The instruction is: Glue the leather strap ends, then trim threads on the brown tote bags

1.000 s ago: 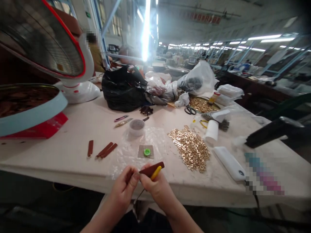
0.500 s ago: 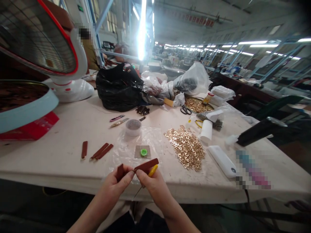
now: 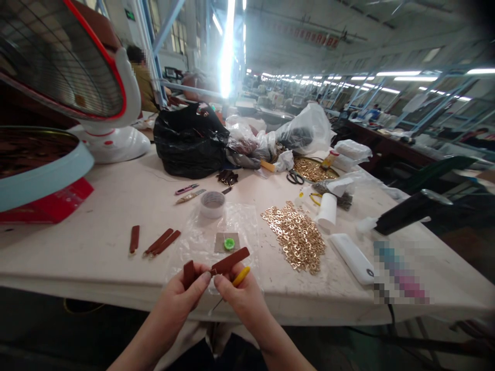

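Note:
My left hand [image 3: 183, 288] is closed, thumb and fingers pinching a brown leather strap [image 3: 231, 260] near a small gold-coloured fitting. A second brown length [image 3: 188, 273] stands up between its fingers; whether both lengths are one strap is hidden. My right hand [image 3: 237, 288] is closed around a yellow-handled tool [image 3: 241, 276], whose thin shaft points down and left below the hand. Its thumb tip meets the strap close to my left thumb. Just beyond lies a green round piece [image 3: 229, 243] on a small grey-brown square [image 3: 221, 242], on clear plastic. Several finished-looking brown straps [image 3: 158, 242] lie to the left.
A heap of gold-coloured rings [image 3: 297, 237] spreads to the right, beside a white device [image 3: 351, 258]. Behind are a tape roll [image 3: 212, 205], black scissors [image 3: 295, 178] and a black bag [image 3: 189, 139]. A fan [image 3: 108, 141] and light-blue tub [image 3: 46, 175] stand left.
The strap's far end has shifted slightly up and left. My right thumb has slid a little down, and the yellow handle has moved left and down. The left hand keeps its pinch.

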Tool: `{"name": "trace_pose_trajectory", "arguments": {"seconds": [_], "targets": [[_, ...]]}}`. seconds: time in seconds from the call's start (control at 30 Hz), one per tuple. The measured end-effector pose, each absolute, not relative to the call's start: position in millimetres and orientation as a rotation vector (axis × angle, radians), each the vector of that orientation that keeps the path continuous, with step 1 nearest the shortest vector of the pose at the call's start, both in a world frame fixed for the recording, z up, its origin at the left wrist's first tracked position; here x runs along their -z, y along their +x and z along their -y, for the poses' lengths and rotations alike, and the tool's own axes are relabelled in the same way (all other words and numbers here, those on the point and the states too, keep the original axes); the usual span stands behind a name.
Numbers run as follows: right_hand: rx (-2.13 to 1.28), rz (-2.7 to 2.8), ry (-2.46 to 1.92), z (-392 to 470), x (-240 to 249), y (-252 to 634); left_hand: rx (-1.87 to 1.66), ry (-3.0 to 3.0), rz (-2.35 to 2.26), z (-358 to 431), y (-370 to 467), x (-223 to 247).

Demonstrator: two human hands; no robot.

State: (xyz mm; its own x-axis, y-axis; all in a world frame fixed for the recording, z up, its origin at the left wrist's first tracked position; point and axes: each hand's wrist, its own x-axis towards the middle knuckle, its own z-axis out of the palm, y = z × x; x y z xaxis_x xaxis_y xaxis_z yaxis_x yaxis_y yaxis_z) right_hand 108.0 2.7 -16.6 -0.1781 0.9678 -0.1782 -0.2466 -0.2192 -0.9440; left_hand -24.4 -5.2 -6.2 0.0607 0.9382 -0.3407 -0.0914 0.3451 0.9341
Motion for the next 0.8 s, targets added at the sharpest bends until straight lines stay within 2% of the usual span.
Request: {"name": "trace_pose_trajectory", "arguments": {"seconds": [0.23,0.8], "targets": [[-1.622,1.064,-1.011,1,9,112,-0.951,1.170,-1.215,8,-17,0],[-1.561,1.162,-1.121,5,9,114,-0.900,1.081,-1.298,9,-12,-3]]}}
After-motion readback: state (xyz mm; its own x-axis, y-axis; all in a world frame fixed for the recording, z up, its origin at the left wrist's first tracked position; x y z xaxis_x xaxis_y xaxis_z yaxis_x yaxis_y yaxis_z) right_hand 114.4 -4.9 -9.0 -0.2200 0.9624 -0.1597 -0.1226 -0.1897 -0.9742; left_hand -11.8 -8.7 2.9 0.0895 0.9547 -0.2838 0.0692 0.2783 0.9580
